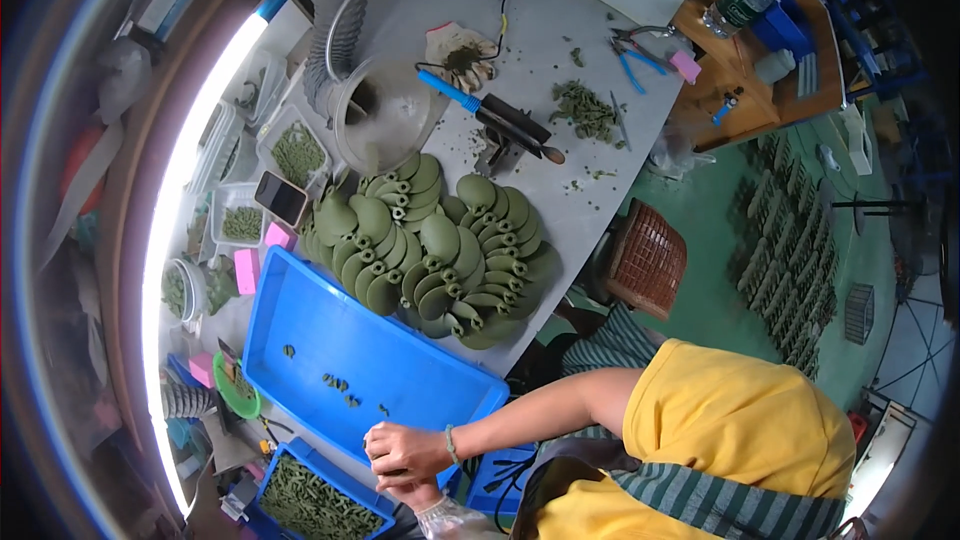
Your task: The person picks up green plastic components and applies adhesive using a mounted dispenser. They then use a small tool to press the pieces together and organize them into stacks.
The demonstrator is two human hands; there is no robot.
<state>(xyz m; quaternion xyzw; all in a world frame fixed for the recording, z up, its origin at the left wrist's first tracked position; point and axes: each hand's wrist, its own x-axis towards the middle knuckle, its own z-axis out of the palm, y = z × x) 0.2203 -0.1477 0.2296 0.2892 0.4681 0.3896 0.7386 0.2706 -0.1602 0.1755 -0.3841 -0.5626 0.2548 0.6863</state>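
Note:
My right hand (402, 448), with a beaded bracelet at the wrist, is closed over the near edge of the blue tray (350, 340). Just below it is my left hand (420, 492), partly covered by the right one, with clear plastic around its wrist. The fingers of both are curled together, and whatever lies between them is hidden. Several small dark green bits (340, 383) are scattered in the tray. Beyond it stands a large pile of flat, oval green pieces (440, 238) with small looped ends.
A blue bin of small green pieces (310, 500) sits at lower left. Behind the pile are a blue-handled tool (450, 90) on a stand, a clear round tub (385, 120) and a glove (460, 48). Clear boxes (297, 152) and a phone (282, 198) line the left, beside a lamp (190, 200).

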